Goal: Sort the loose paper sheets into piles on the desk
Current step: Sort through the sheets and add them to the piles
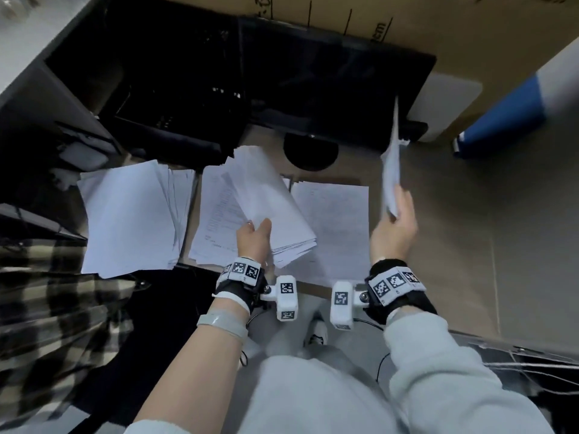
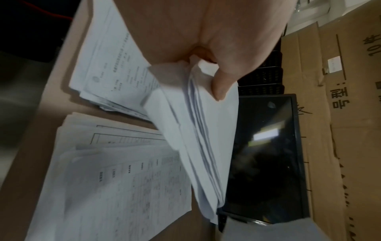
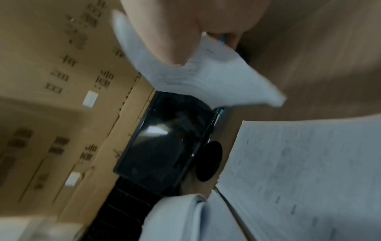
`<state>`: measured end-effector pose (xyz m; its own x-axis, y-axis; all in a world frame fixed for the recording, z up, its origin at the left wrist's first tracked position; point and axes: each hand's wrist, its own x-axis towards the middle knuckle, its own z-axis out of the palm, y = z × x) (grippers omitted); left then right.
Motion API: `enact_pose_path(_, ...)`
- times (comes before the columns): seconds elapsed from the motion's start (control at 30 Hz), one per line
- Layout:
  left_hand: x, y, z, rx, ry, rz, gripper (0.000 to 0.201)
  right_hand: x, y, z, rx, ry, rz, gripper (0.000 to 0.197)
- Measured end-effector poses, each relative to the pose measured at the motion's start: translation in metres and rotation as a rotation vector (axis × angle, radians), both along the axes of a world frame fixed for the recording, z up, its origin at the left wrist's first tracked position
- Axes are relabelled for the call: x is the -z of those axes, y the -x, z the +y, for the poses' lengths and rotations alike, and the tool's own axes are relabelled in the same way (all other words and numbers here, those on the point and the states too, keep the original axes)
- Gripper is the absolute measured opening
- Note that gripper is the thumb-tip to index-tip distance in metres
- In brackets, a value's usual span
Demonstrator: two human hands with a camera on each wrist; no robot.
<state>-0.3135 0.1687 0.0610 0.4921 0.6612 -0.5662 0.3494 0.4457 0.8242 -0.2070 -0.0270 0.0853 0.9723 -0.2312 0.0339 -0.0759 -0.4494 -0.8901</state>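
On the desk (image 1: pixel 454 245), three paper piles lie in a row in front of a dark monitor (image 1: pixel 329 83). Left pile (image 1: pixel 125 214): blank side up, sheets fanned at the right edge. Middle pile (image 1: pixel 216 220): printed text up, partly covered by the bundle above it. Right pile (image 1: pixel 332 227): printed side up, squared off, near edge reaching the desk edge.

Left hand (image 1: pixel 255 238) holds a thick bundle (image 1: pixel 269 202) over the middle pile, tilted away and to the left. Left wrist view: thumb (image 2: pixel 223 84) presses on the top sheet, the other fingers curl under the stack, sheet edges splay between them.

Right hand (image 1: pixel 395 228) is raised over the desk right of the right pile, pinching a sheet (image 1: pixel 391 180) at its lower corner; the sheet stands nearly edge-on to the head camera, top end in front of the monitor's right side. Right wrist view is motion-blurred (thumb on the printed face is clear, the fingers behind look curled but that is hard to confirm); whether it is one sheet or a few cannot be told.

Monitor stand base (image 1: pixel 310 151) sits behind the middle and right piles. Black crates (image 1: pixel 175 120) are left of the monitor. Cardboard (image 1: pixel 407 23) with printed characters is behind. A plaid cloth (image 1: pixel 47 308) is at the lower left.
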Motion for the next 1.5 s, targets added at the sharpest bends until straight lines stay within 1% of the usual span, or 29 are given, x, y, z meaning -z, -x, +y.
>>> enact_pose_path(0.03, 0.005, 0.000, -0.004, -0.013, 0.005, 0.002, 0.013, 0.003, 0.000, -0.003, -0.141, 0.134, -0.012, 0.069)
enact_pose_path(0.07, 0.009, 0.000, -0.007, -0.027, 0.011, 0.007, 0.014, 0.005, 0.003, -0.002, -0.265, 0.292, 0.010, 0.077)
enact_pose_path(0.1, 0.013, 0.002, -0.009, -0.036, 0.011, 0.021, 0.013, 0.014, 0.008, -0.002, -0.373, 0.439, 0.043, 0.079)
enact_pose_path(0.13, 0.018, 0.004, -0.010, -0.050, 0.014, 0.034, 0.011, 0.025, 0.013, -0.001, -0.471, 0.543, 0.076, 0.079)
enact_pose_path(0.17, 0.022, 0.007, -0.009, -0.055, 0.008, 0.045, 0.009, 0.038, 0.019, 0.000, -0.561, 0.602, 0.110, 0.077)
enact_pose_path(0.27, 0.041, 0.018, -0.008, -0.047, -0.016, 0.076, 0.008, 0.086, 0.034, 0.001, -0.795, 0.720, 0.270, 0.068)
enact_pose_path(0.33, 0.053, 0.024, -0.010, -0.052, -0.013, 0.064, 0.009, 0.116, 0.041, 0.004, -0.912, 0.713, 0.430, 0.066)
enact_pose_path(0.37, 0.058, 0.025, -0.010, -0.064, -0.013, 0.048, 0.011, 0.128, 0.043, 0.007, -0.950, 0.673, 0.510, 0.072)
enact_pose_path(0.43, 0.063, 0.026, -0.013, -0.082, -0.015, 0.025, 0.014, 0.140, 0.042, 0.010, -1.000, 0.594, 0.640, 0.096)
enact_pose_path(0.47, 0.062, 0.027, -0.016, -0.071, -0.017, 0.025, 0.013, 0.141, 0.041, 0.010, -1.006, 0.539, 0.676, 0.103)
enact_pose_path(0.5, 0.062, 0.026, -0.018, -0.049, -0.022, 0.031, 0.011, 0.138, 0.038, 0.009, -0.999, 0.461, 0.685, 0.104)
enact_pose_path(0.57, 0.052, 0.023, -0.026, -0.022, -0.019, 0.038, 0.013, 0.120, 0.033, 0.006, -0.944, 0.239, 0.638, 0.092)
enact_pose_path(0.63, 0.041, 0.021, -0.030, -0.014, -0.035, 0.054, 0.021, 0.093, 0.026, 0.005, -0.886, 0.004, 0.574, 0.077)
enact_pose_path(0.7, 0.032, 0.017, -0.032, -0.012, -0.056, 0.043, 0.028, 0.064, 0.021, 0.005, -0.917, -0.111, 0.551, 0.068)
enact_pose_path(0.8, 0.013, 0.006, -0.038, -0.006, -0.052, 0.013, 0.027, 0.030, 0.013, 0.004, -0.947, -0.222, 0.565, 0.066)
enact_pose_path(0.87, 0.000, 0.000, -0.045, 0.025, -0.027, -0.014, 0.029, 0.014, 0.011, 0.003, -0.967, -0.253, 0.567, 0.063)
enact_pose_path(0.9, -0.004, -0.004, -0.048, 0.046, -0.014, -0.032, 0.031, 0.012, 0.009, 0.004, -0.982, -0.232, 0.552, 0.068)
enact_pose_path(0.97, -0.014, -0.010, -0.055, 0.060, 0.001, -0.075, 0.036, 0.005, 0.008, 0.004, -1.030, -0.130, 0.490, 0.085)
enact_pose_path(1.0, -0.018, -0.012, -0.059, 0.050, 0.002, -0.081, 0.041, 0.000, 0.008, 0.003, -1.037, -0.085, 0.467, 0.089)
enact_pose_path(1.03, -0.021, -0.013, -0.062, 0.035, 0.008, -0.078, 0.046, -0.003, 0.007, 0.003, -1.031, -0.063, 0.453, 0.089)
enact_pose_path(1.07, -0.023, -0.014, -0.066, 0.018, 0.026, -0.078, 0.049, -0.005, 0.006, 0.001, -1.026, -0.067, 0.449, 0.085)
enact_pose_path(1.17, -0.028, -0.013, -0.073, -0.005, 0.033, -0.133, 0.040, -0.007, 0.005, -0.004, -1.028, -0.115, 0.413, 0.064)
enact_pose_path(1.2, -0.028, -0.012, -0.074, -0.006, 0.026, -0.154, 0.038, -0.006, 0.005, -0.005, -1.028, -0.127, 0.404, 0.055)
enact_pose_path(1.27, -0.027, -0.007, -0.074, 0.002, -0.001, -0.148, 0.037, -0.003, 0.003, -0.007, -0.996, -0.132, 0.381, 0.021)
enact_pose_path(1.3, -0.027, -0.006, -0.073, 0.006, -0.030, -0.133, 0.041, -0.004, 0.003, -0.007, -0.959, -0.146, 0.366, 0.014)
enact_pose_path(1.33, -0.024, -0.004, -0.070, 0.020, -0.064, -0.121, 0.045, -0.004, 0.001, -0.007, -0.907, -0.172, 0.359, 0.023)
enact_pose_path(1.4, -0.030, -0.001, -0.066, 0.038, -0.119, -0.096, 0.041, -0.006, -0.001, -0.004, -0.772, -0.290, 0.419, 0.035)
enact_pose_path(1.47, -0.040, 0.003, -0.062, 0.021, -0.111, -0.110, 0.032, -0.012, -0.002, 0.001, -0.720, -0.416, 0.507, 0.036)
enact_pose_path(1.5, -0.041, 0.005, -0.060, 0.022, -0.095, -0.113, 0.028, -0.013, -0.001, 0.004, -0.729, -0.437, 0.528, 0.036)
